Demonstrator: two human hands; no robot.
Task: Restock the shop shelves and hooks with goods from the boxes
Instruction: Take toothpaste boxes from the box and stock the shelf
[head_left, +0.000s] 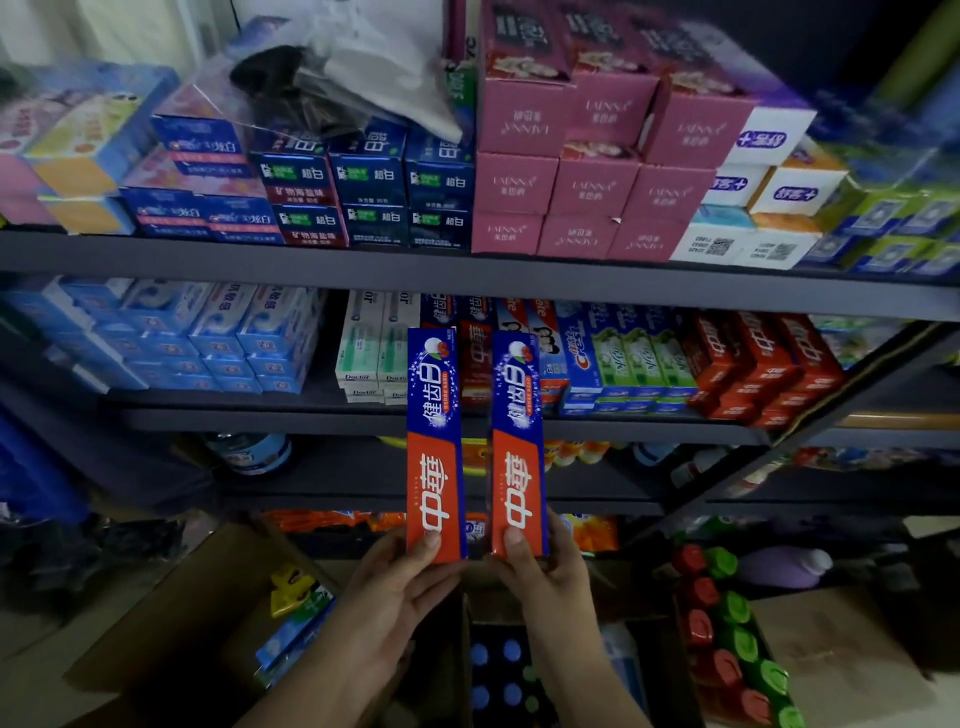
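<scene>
- In front of the middle shelf (467, 418), each grip holds one blue-and-orange toothpaste box upright by its lower end.
- Left hand (400, 582) pinches the left toothpaste box (435, 441), thumb on its face.
- Right hand (545, 571) clasps the right toothpaste box (518, 441) likewise, just beside the first.
- Below both grips stand open cardboard boxes (171, 623) of goods.

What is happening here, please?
A person is restocking shop shelves. The left hand holds one blue and orange toothpaste box upright by its lower end, and the right hand holds a second matching box. Both are raised before the toothpaste shelf, not yet placed. An open cardboard box stands below.
</scene>
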